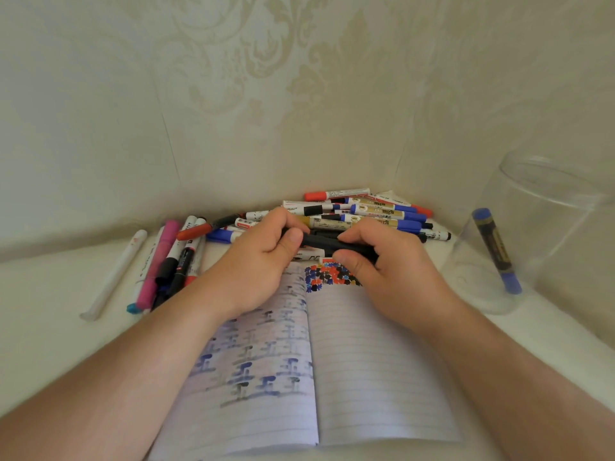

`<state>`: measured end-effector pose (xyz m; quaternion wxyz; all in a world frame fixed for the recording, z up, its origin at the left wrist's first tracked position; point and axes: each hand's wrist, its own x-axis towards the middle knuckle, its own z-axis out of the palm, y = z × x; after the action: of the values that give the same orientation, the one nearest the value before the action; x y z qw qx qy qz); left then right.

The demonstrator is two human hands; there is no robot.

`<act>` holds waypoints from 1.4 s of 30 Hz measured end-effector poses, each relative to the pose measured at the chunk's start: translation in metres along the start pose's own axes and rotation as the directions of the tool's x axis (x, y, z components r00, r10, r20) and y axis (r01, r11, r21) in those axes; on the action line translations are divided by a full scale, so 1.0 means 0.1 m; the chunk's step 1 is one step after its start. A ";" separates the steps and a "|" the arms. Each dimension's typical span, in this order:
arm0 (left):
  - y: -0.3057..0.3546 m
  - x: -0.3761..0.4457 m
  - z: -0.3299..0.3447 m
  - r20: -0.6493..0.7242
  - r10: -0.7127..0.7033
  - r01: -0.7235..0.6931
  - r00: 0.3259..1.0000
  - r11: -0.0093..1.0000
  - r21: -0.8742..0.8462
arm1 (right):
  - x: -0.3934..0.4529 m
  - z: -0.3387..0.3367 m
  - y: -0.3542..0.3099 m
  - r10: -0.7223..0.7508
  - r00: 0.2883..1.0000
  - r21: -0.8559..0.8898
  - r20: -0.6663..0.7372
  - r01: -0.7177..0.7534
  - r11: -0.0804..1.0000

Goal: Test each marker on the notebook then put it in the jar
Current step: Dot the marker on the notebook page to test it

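A person is holding a black marker (327, 245) crosswise above the far edge of an open lined notebook (366, 361), its long axis running left to right and dipping slightly to the right. The left hand (263, 257) is gripping the marker's left end, thumb on top, while the right hand (382, 261) is curling around its right end. A pile of markers (366, 211) is lying just beyond the hands. At right, a clear jar (545, 234) is holding one blue-capped marker (496, 249), leaning upright.
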<state>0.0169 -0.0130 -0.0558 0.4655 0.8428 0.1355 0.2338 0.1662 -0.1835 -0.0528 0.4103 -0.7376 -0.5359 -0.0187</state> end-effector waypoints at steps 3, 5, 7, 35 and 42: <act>0.04 -0.03 0.00 0.009 0.004 -0.005 1.000 0.993 0.119 | 0.01 -0.03 0.00 0.025 0.998 0.020 0.051 -0.026 0.999; 0.05 -0.04 0.01 0.002 0.009 -0.009 1.000 0.989 0.145 | 0.02 -0.05 -0.01 0.036 0.996 0.035 0.079 -0.039 0.999; 0.05 -0.04 0.02 -0.003 0.028 -0.027 1.000 0.990 0.138 | 0.02 -0.07 -0.01 0.038 0.995 0.055 0.095 -0.043 0.998; -0.26 -2.35 -2.24 -0.795 -0.028 0.738 0.606 0.393 0.548 | -0.10 -0.04 -0.08 0.109 0.993 0.113 0.046 -0.114 0.987; -0.50 -2.60 -2.40 -0.829 -0.245 0.860 0.502 0.242 0.450 | -0.11 -0.04 -0.09 0.110 0.993 0.083 0.048 -0.114 0.990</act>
<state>-0.3306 0.0706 -0.0581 -0.0244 0.7049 0.6819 0.1936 0.1556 -0.1933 -0.0501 0.4303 -0.7485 -0.5027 0.0432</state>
